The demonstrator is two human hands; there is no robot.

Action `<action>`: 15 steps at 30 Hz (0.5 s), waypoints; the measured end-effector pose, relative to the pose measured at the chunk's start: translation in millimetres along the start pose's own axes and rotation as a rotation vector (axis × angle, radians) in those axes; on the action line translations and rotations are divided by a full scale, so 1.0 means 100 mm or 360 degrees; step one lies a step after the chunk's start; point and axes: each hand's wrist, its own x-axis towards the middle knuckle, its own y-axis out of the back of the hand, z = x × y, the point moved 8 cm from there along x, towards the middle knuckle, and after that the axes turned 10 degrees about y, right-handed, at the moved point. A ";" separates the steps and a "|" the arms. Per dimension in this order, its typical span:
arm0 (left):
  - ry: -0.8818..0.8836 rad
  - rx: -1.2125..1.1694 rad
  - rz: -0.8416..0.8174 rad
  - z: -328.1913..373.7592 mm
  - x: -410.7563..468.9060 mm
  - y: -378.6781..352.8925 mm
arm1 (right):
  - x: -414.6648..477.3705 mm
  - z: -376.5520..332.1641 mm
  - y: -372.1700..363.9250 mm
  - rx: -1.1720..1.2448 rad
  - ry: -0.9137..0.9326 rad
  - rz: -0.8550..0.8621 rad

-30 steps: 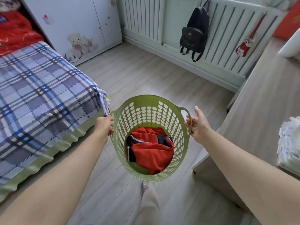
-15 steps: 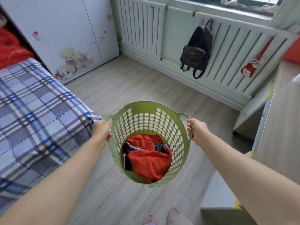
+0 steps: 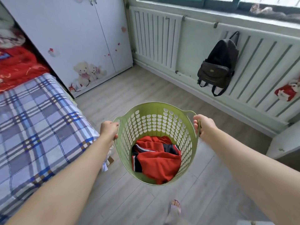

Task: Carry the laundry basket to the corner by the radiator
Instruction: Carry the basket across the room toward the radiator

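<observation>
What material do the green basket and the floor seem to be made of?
Green basket: probably moulded plastic, smooth and matte; one-piece wall with even oval holes and handles formed in the rim. Floor: grey wood-look planks, likely laminate; visible seams, grain and faint sheen.

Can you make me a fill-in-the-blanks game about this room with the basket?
1. The laundry basket is the colour ____.
2. The left hand and right hand each grip a basket ____.
3. The black backpack hangs on the ____.
4. The bed cover has a ____ pattern.

Missing words: green; handle; radiator; plaid
</observation>
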 end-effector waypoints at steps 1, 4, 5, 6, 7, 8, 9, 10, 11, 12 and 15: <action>0.0006 -0.0017 -0.0001 0.15 0.12 -0.10 | 0.19 -0.14 -0.06 -0.0005 0.0001 -0.0026; -0.0003 -0.0053 0.0065 0.48 0.39 -0.28 | 0.59 -0.46 -0.19 -0.0003 0.0032 -0.0053; -0.0004 -0.0058 0.0096 0.56 0.47 -0.32 | 0.71 -0.54 -0.23 -0.0010 0.0039 -0.0048; 0.0000 -0.0064 0.0126 0.66 0.55 -0.38 | 0.83 -0.63 -0.28 -0.0017 0.0046 -0.0048; -0.0001 -0.0063 0.0157 0.74 0.63 -0.42 | 0.94 -0.70 -0.33 -0.0013 0.0054 -0.0050; -0.0005 -0.0064 0.0182 0.83 0.73 -0.46 | 1.06 -0.77 -0.39 -0.0007 0.0057 -0.0057; 0.0002 -0.0063 0.0207 0.94 0.84 -0.52 | 1.19 -0.85 -0.45 0.0001 0.0058 -0.0063; 0.0007 -0.0050 0.0245 1.03 0.94 -0.56 | 1.30 -0.92 -0.51 0.0004 0.0055 -0.0061; 0.0015 -0.0037 0.0267 1.13 1.05 -0.62 | 1.44 -0.98 -0.57 0.0007 0.0053 -0.0062; 0.0024 -0.0034 0.0269 1.21 1.15 -0.67 | 1.55 -1.03 -0.64 0.0012 0.0055 -0.0065; 0.0050 -0.0076 0.0205 1.51 1.52 -0.89 | 1.94 -1.21 -0.86 0.0038 0.0067 -0.0070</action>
